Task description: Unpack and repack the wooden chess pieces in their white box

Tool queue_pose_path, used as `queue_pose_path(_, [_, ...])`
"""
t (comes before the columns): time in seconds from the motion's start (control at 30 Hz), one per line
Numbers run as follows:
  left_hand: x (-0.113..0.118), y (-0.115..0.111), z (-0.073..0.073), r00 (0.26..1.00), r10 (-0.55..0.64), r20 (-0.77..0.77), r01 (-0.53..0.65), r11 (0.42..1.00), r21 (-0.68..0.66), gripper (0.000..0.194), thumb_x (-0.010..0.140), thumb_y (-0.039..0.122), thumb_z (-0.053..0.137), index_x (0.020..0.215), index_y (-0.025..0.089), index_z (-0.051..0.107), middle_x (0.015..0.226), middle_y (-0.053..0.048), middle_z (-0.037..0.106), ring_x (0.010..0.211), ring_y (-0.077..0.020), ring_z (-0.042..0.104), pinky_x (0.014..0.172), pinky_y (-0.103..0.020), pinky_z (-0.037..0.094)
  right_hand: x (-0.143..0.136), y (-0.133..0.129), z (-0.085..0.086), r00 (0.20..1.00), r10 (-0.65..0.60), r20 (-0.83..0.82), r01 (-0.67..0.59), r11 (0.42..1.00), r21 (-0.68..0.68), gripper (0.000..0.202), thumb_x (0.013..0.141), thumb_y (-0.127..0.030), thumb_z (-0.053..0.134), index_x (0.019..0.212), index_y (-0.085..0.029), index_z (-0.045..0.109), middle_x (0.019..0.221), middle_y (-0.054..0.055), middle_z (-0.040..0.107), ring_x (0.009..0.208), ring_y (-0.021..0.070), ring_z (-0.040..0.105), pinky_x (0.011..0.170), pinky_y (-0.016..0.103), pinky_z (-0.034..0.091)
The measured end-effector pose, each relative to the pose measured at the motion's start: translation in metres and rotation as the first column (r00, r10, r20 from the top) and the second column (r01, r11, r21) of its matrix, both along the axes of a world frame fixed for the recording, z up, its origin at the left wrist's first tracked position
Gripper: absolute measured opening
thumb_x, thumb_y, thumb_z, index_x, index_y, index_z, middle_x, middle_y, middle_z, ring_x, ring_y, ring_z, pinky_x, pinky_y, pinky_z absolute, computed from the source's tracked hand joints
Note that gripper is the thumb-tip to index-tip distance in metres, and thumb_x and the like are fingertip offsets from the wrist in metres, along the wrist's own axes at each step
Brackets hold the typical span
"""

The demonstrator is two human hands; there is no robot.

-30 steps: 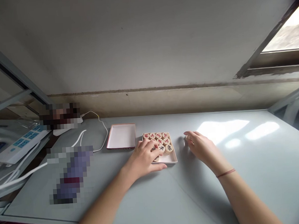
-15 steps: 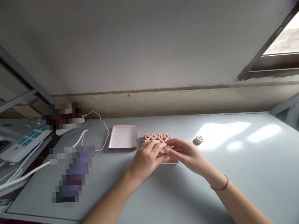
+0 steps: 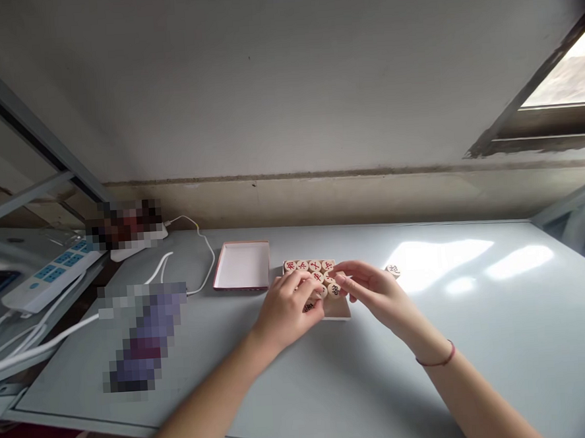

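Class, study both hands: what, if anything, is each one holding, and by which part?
It cannot be told. The left hand curls over the box of round pieces, the right hand close beside it; fingers hide any hold.

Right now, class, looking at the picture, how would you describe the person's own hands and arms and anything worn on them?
The left hand and right hand are ungloved, and no sleeves show. A thin, dark reddish band circles the right wrist; nothing worn shows on the left.

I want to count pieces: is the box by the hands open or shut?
Open: round pieces with red and black characters show inside the box, and no lid covers it.
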State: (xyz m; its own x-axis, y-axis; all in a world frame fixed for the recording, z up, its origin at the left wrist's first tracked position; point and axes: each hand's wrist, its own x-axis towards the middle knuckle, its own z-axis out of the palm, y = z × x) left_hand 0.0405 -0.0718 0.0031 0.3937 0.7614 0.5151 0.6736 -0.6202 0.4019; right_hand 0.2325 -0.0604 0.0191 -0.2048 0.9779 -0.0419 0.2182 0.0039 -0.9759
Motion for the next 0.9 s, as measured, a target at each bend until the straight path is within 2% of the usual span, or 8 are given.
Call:
queue_pose_path(0.13, [0.002, -0.002, 0.001, 1.0, -0.009, -0.005, 0.009, 0.999, -0.052, 0.005, 0.075, 0.017, 0.06, 0.079, 0.02, 0.058, 0.09, -0.001, 0.067, 0.087, -0.0177, 0.062, 0.075, -0.031, 0.043, 0.001, 0.001, 0.004, 0.998, -0.065, -0.021, 0.065, 0.998, -0.017, 0.042, 0.076, -0.054, 0.063, 0.098, -0.018, 0.065, 0.086, 0.007, 0.067, 0.068, 0.0152, 0.061, 0.058, 0.028, 0.05])
queue_pose_path(0.33, [0.007, -0.006, 0.0, 0.994, -0.068, -0.089, 0.057, 0.99, -0.128, 0.004, 0.075, 0.018, 0.063, 0.075, 0.02, 0.06, 0.083, 0.004, 0.069, 0.085, -0.0163, 0.06, 0.075, -0.032, 0.036, 0.002, 0.0, 0.007, 0.998, -0.055, -0.017, 0.055, 0.998, -0.017, 0.042, 0.076, -0.053, 0.063, 0.099, -0.018, 0.065, 0.085, 0.008, 0.068, 0.069, 0.0157, 0.06, 0.058, 0.028, 0.049])
queue_pose_path(0.57, [0.005, -0.005, -0.005, 0.973, -0.088, -0.211, 0.061, 0.989, -0.133, 0.006, 0.079, 0.026, 0.063, 0.076, 0.022, 0.065, 0.099, 0.0, 0.067, 0.092, -0.0197, 0.055, 0.078, -0.036, 0.036, 0.002, 0.0, 0.007, 1.0, -0.031, 0.003, 0.031, 0.999, -0.009, 0.04, 0.077, -0.053, 0.061, 0.099, -0.019, 0.064, 0.089, 0.008, 0.068, 0.071, 0.0162, 0.061, 0.06, 0.029, 0.051])
queue_pose_path(0.73, [0.003, -0.005, -0.007, 0.952, -0.114, -0.284, 0.075, 0.986, -0.146, 0.032, 0.078, 0.041, 0.066, 0.108, 0.031, 0.066, 0.116, -0.004, 0.059, 0.101, -0.0252, 0.05, 0.086, -0.041, 0.038, 0.005, 0.0, 0.004, 0.997, 0.053, 0.053, -0.053, 0.999, 0.004, 0.032, 0.079, -0.046, 0.062, 0.099, -0.021, 0.06, 0.097, 0.007, 0.064, 0.076, 0.0158, 0.062, 0.063, 0.029, 0.053])
queue_pose_path(0.9, [-0.001, -0.002, -0.009, 0.941, -0.123, -0.315, 0.072, 0.983, -0.17, 0.032, 0.075, 0.044, 0.068, 0.102, 0.027, 0.066, 0.121, -0.004, 0.056, 0.105, -0.0255, 0.048, 0.09, -0.042, 0.039, 0.006, -0.006, 0.004, 0.953, 0.185, 0.242, -0.21, 0.974, 0.086, 0.015, 0.082, -0.028, 0.054, 0.095, -0.023, 0.058, 0.106, 0.006, 0.057, 0.077, 0.0129, 0.06, 0.066, 0.029, 0.054])
